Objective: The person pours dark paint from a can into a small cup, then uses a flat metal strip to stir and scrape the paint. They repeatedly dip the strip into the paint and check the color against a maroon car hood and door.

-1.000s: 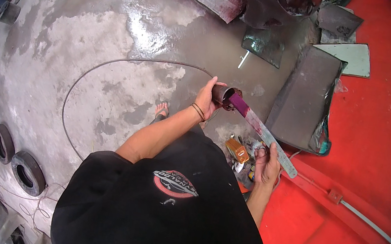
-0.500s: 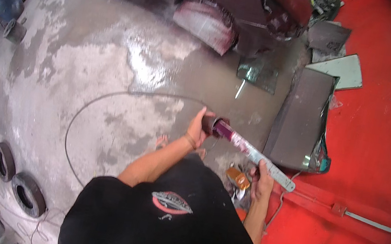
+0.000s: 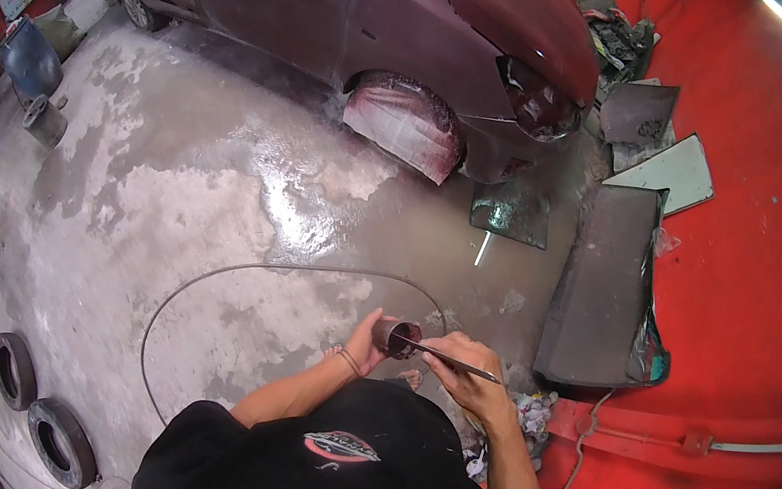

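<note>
My left hand [image 3: 361,343] is wrapped around a dark cup [image 3: 383,334], tilted with its mouth toward the right. Dark red paint coats the inside of its rim. In my right hand [image 3: 469,383] is a thin, flat mixing stick [image 3: 485,373], gripped near its middle. Its left end reaches into the mouth of the cup; the tip is hidden inside. The stick shows edge-on as a dark line. Both hands are close together in front of my black shirt.
A dark red car [image 3: 265,3] stands ahead, its front wheel under a paint-spattered cover [image 3: 404,125]. A hose [image 3: 205,272] loops over the wet floor. Right are a dark panel [image 3: 597,286] and a red wall [image 3: 748,288]. Two tyres [image 3: 61,443] lie at lower left.
The stick, which was pulled well out with its purple-coated end showing, has turned edge-on and gone into the cup. My right hand has moved up and left toward the cup. The view has tilted up.
</note>
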Demonstrator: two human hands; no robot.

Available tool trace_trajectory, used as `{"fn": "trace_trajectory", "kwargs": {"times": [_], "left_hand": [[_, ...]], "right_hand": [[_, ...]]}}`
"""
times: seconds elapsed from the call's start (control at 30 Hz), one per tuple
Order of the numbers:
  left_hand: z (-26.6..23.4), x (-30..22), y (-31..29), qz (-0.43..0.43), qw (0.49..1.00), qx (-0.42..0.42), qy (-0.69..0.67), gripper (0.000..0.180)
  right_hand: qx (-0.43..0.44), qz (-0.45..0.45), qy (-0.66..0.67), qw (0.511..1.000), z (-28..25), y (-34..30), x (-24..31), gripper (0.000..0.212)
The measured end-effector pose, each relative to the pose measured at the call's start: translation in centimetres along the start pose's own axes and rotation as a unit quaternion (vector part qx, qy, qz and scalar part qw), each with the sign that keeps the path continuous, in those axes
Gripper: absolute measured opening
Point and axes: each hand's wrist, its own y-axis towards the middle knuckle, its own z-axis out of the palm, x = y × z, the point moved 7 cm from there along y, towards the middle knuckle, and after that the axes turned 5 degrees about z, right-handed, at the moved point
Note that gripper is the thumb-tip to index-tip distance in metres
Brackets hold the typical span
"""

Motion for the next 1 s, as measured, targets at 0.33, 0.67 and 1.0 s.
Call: {"fn": "trace_trajectory", "kwargs": {"times": [0.33, 0.67, 1.0], "left_hand": [[-1.9, -2.9, -0.9, 0.029, 0.999, 0.013, -0.024, 0.054], [5.7, -3.3, 1.5, 0.012, 0.995, 0.087, 0.036, 0.068], [14.3, 1.1, 7.4, -0.006, 0.996, 0.091, 0.006, 0.047]], "right_hand": [[0.003, -0.047, 0.034, 0.998, 2.4, 1.5, 1.5, 0.018], [-0.026, -0.051, -0.115, 0.992, -2.4, 1.8, 1.0, 0.023], [-0.067, -0.008, -0.135, 0.989, -9.0, -0.4, -4.2, 0.020]]}}
